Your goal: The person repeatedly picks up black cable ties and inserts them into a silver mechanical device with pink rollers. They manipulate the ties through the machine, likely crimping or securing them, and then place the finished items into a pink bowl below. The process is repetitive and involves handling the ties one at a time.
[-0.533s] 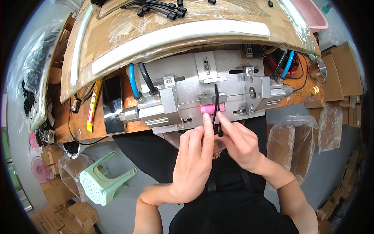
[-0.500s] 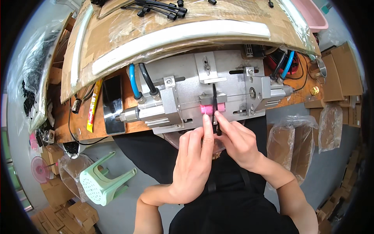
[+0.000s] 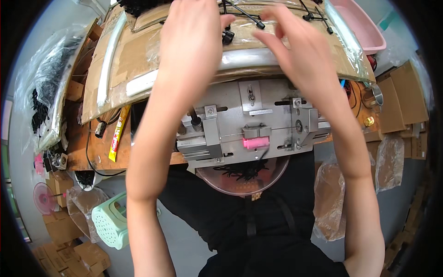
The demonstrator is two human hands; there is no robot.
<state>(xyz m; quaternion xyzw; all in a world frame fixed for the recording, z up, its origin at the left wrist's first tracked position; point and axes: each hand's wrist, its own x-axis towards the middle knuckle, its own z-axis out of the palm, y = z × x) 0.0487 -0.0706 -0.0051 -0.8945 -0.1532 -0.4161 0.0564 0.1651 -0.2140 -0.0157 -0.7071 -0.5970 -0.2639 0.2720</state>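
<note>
Both my hands are raised over the cardboard-covered shelf [image 3: 138, 48] at the back. My left hand [image 3: 191, 44] is over its middle, the thumb out to the side; the other fingers are hidden or cut off by the top edge. My right hand [image 3: 302, 46] is open and a little blurred, thumb and fingers apart. Between the hands lie thin black rods with thick capped ends [image 3: 260, 25]. Below stands a metal clamping fixture [image 3: 230, 99] with a pink block [image 3: 255, 143] at its front. A blurred black rod [image 3: 264, 154] tilts between the block and a bowl.
The clear pinkish bowl [image 3: 203, 177] at my lap holds many black pieces. A yellow tube packet [image 3: 119, 134] lies on the wooden bench at left. A green stool [image 3: 110, 224] stands on the floor; a pink basin [image 3: 360, 27] is at back right. Cartons [image 3: 401, 87] stand at right.
Both hands have left the pink block and moved up and away to the shelf. The black rod they held is let go and sits lower, near the bowl. The view has shifted slightly.
</note>
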